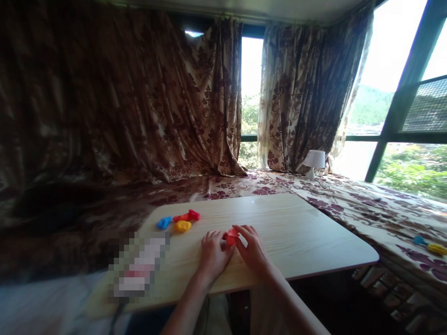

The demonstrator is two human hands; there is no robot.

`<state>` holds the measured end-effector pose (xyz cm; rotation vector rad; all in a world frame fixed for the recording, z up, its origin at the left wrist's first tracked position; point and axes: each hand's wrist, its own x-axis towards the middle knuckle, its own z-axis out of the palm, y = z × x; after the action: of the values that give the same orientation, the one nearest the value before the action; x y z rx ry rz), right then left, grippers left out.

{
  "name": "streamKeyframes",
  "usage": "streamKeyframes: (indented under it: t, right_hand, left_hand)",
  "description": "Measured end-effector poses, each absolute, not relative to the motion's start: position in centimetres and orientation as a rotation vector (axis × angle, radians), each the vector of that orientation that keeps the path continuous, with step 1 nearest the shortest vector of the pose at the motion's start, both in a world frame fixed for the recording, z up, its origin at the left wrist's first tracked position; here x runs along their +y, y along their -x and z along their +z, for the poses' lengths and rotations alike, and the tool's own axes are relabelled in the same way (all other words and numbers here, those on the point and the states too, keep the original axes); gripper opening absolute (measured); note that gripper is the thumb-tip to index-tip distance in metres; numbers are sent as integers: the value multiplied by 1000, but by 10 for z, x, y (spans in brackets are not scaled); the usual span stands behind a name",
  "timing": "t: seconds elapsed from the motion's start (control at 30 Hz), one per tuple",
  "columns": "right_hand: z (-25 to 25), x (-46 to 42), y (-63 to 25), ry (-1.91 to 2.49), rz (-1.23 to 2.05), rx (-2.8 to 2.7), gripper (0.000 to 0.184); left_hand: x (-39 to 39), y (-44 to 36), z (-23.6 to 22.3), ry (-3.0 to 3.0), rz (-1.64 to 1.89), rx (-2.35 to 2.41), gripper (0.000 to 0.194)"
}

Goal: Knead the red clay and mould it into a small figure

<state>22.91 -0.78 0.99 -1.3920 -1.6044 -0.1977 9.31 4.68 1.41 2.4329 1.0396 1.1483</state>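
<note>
A small, soft-looking red crumpled piece [232, 237] is held just above the wooden-topped table [286, 232], near its front edge. My left hand [213, 252] rests at the left of the piece, its thumb and forefinger closed on that side. From the right, my right hand [252, 245] pinches the same piece between thumb and fingers. Its exact kind cannot be made out. Farther left on the tabletop lie similar crumpled lumps: a blue one [164, 223], a yellow one [182, 226] and a red one [188, 216].
A blurred-out pinkish object [141, 267] with a dark cord lies at the table's left edge. Another blue lump [420, 240] and a yellow lump [437, 249] sit on the floral cover at right. A white lamp [314, 160] stands behind, before patterned curtains [209, 107].
</note>
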Motion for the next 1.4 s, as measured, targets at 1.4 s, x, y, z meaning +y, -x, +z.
streamKeyframes:
  t: [1.4]
  right_hand:
    - [11,-9,-229,1493,-217,-1600,20]
  left_hand:
    - [50,-93,12,-2381,1144,1175,19]
